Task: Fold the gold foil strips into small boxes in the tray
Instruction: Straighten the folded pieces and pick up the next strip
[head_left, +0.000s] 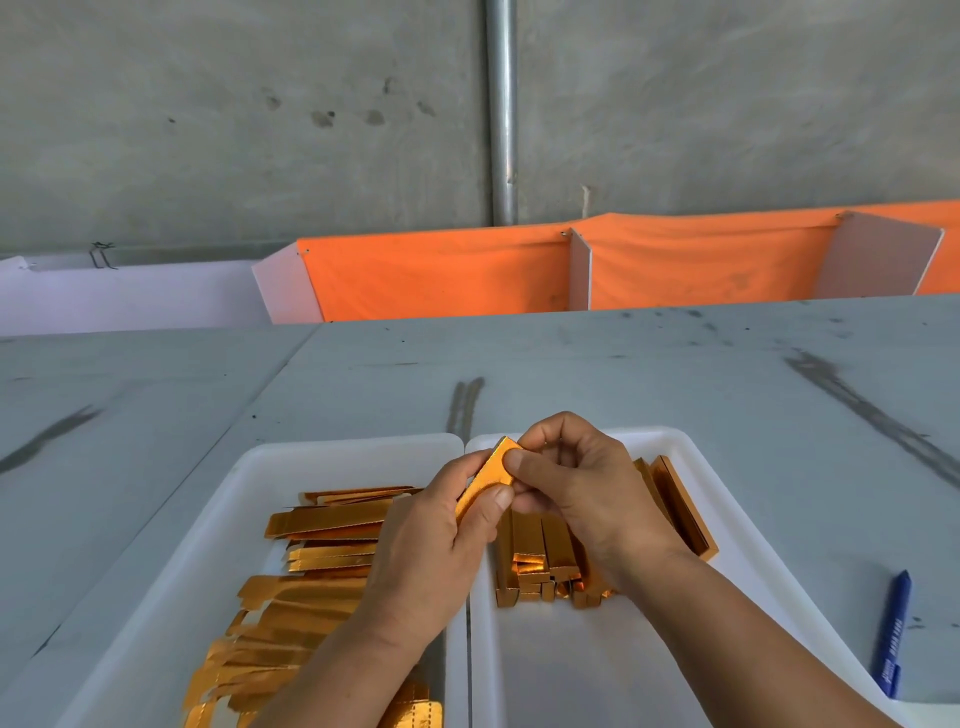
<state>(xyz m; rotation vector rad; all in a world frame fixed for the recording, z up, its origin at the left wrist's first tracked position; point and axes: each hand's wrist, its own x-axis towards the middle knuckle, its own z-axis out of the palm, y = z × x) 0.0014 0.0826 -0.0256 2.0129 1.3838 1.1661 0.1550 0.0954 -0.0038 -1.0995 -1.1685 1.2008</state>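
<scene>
A grey desk (675, 374) carries 2 white trays side by side, touching: the left tray (208, 519) holds a heap of flat gold strips (322, 519), the right tray (571, 665) a cluster of folded boxes (535, 566). Above their shared edge the left hand (431, 545) and right hand (587, 483) meet, fingers (498, 499) of both clamped on 1 tilted strip (488, 467). A blue pen (894, 634) lies on the desk just right of the right tray.

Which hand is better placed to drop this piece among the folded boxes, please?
Probably right: the right hand pinches the strip over the right tray of folded boxes; the left hand is over the left tray.
</scene>
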